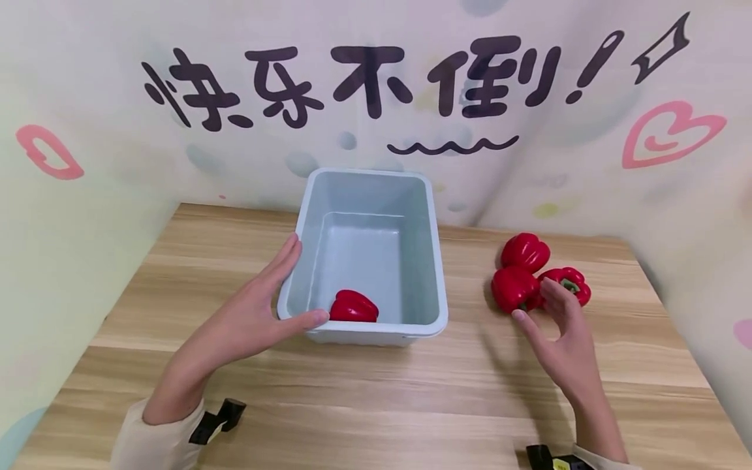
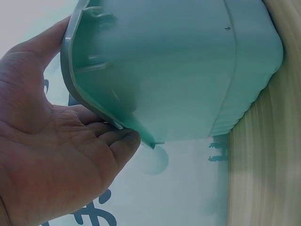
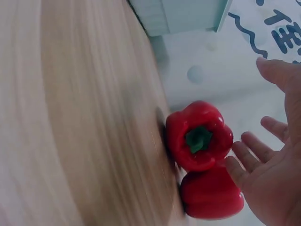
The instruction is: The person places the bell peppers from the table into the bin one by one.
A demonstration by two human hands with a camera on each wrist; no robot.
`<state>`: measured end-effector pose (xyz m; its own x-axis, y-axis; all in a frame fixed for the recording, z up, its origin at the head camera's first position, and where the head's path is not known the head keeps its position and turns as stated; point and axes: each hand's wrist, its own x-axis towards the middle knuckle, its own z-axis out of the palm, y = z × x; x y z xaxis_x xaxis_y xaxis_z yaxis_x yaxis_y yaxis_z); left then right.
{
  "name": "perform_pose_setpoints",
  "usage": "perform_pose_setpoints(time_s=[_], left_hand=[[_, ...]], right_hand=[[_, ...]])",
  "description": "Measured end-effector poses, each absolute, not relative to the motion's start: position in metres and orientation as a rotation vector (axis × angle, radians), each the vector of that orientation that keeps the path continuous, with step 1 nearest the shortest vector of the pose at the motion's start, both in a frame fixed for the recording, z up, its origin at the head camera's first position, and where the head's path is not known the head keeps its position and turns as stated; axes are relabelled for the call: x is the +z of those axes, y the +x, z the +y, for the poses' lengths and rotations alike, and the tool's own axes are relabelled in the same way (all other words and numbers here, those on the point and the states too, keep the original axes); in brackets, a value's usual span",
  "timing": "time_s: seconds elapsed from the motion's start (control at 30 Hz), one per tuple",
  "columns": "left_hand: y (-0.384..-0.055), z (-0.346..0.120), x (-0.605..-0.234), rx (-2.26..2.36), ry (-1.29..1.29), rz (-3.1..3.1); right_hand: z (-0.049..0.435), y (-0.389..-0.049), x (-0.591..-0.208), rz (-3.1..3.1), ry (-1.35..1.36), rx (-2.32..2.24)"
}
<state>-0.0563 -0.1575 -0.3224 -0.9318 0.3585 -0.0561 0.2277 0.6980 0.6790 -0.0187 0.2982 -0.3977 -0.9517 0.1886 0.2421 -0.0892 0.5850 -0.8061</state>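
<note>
A light blue plastic bin [image 1: 364,330] has one red bell pepper [image 1: 354,307] lying inside near its front wall. At its front left corner, my left hand [image 1: 249,313] holds the rim, the thumb over the front edge and the fingers along the left side. In the left wrist view that hand [image 2: 61,150] grips the rim's edge. Over on the right, several red bell peppers [image 1: 514,288] lie close together on the table. My right hand [image 1: 564,339] hovers beside them, fingers spread and thumb apart. The right wrist view shows this hand [image 3: 273,174] near a green-stemmed pepper [image 3: 200,136], holding nothing.
A wood-grain table [image 1: 382,405] carries the bin and the peppers. Behind it hangs a pale cloth [image 1: 376,143] with dark lettering and pink hearts. A black wrist device [image 1: 217,421] sits at the left sleeve, and another [image 1: 555,458] at the right wrist.
</note>
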Motion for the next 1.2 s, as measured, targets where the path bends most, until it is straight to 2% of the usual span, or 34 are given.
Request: perform_pose_setpoints(time_s=[0.5, 1.2], left_hand=[[-0.059, -0.157, -0.327, 1.093, 0.472, 2.706], [-0.059, -0.158, -0.325, 1.098, 0.474, 2.721]], right_hand=[[0.301, -0.021, -0.421, -2.577, -0.297, 1.401], [0.299, -0.057, -0.43, -2.631, -0.459, 1.404]])
